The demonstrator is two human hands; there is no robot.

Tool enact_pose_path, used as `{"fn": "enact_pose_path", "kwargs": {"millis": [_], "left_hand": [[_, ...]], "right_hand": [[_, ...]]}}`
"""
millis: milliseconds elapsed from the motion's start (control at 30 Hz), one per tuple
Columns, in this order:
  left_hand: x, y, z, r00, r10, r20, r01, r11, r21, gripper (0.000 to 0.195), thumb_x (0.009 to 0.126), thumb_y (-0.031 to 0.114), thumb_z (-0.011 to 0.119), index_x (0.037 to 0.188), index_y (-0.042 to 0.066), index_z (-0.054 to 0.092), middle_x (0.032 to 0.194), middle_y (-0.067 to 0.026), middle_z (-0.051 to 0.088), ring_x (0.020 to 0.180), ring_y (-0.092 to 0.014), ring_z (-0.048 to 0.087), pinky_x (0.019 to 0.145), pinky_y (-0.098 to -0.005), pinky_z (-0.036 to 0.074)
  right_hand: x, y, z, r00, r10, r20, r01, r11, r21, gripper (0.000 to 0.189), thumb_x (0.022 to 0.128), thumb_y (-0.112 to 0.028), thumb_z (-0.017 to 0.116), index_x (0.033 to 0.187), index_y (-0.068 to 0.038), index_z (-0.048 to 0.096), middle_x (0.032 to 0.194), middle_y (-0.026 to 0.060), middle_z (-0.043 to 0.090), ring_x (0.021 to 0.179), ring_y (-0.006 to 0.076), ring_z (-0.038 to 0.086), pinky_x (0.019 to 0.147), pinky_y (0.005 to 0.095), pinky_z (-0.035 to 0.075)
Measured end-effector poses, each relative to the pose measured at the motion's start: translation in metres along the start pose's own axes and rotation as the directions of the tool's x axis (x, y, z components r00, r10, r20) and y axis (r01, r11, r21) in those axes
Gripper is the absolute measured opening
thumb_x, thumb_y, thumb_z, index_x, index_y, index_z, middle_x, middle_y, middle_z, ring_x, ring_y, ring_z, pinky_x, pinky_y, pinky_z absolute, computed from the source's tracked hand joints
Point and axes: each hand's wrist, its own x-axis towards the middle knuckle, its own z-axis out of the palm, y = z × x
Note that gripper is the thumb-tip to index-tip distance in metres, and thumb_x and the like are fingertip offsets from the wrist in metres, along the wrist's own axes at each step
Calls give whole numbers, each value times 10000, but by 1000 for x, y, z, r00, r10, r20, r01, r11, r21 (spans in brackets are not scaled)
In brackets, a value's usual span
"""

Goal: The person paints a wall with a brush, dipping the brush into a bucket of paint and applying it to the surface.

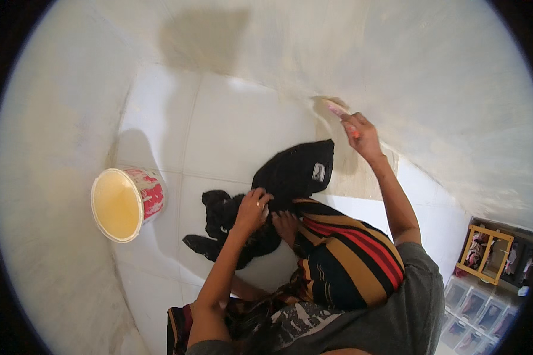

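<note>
My right hand (361,136) grips a paintbrush (336,108) with an orange handle, its pale bristles against the foot of the wall (337,57). A black cloth (288,171) bearing a small white label lies on the floor in front of me. My left hand (251,212), with a ring on one finger, has its fingers curled on the middle of this cloth. Just right of that hand is my bare foot (286,227). Farther left, a plastic bucket (153,195) with worn red print contains pale yellow paint (117,204).
White floor tiles (224,128) meet walls on the left and ahead. A beige patch (359,179) of floor lies below the brush. At the far right are a yellow-framed rack (484,254) and clear plastic drawers (477,306). Striped cloth (351,257) covers my bent leg.
</note>
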Motion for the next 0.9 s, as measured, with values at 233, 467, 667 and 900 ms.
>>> {"fn": "enact_pose_path", "kwargs": {"millis": [233, 467, 667, 900], "left_hand": [[-30, -23, -27, 781, -264, 567, 229, 964, 133, 256, 677, 139, 689, 919, 62, 665, 946, -150, 667, 910, -372, 630, 771, -430, 520], [-59, -50, -27, 509, -233, 829, 53, 969, 240, 346, 756, 284, 646, 1017, 59, 681, 1030, -180, 671, 975, -347, 642, 851, -424, 517], [-93, 12, -191, 910, -104, 401, 8, 972, 236, 221, 747, 188, 658, 860, -2, 637, 808, -181, 652, 827, -358, 635, 754, -449, 508], [-158, 114, -297, 953, -278, 120, 261, 956, 136, 154, 736, 117, 699, 685, 48, 570, 665, -143, 588, 671, -336, 586, 645, -442, 466]], "right_hand": [[33, -91, -86, 879, -62, -472, 59, 998, -21, 218, 758, 125, 613, 910, -30, 635, 997, 88, 686, 776, 226, 640, 651, 287, 521], [73, -81, -20, 988, -153, -18, 154, 976, 155, 122, 823, 30, 596, 921, -36, 621, 936, 109, 658, 734, 254, 610, 633, 330, 501], [84, -127, -119, 867, -362, -344, 311, 930, -196, 172, 780, 68, 587, 908, -33, 640, 922, 95, 663, 695, 238, 614, 611, 310, 510], [82, -115, -104, 949, -304, -85, 311, 947, 85, 74, 808, 2, 597, 865, -42, 613, 899, 103, 662, 701, 253, 614, 599, 328, 496]]}}
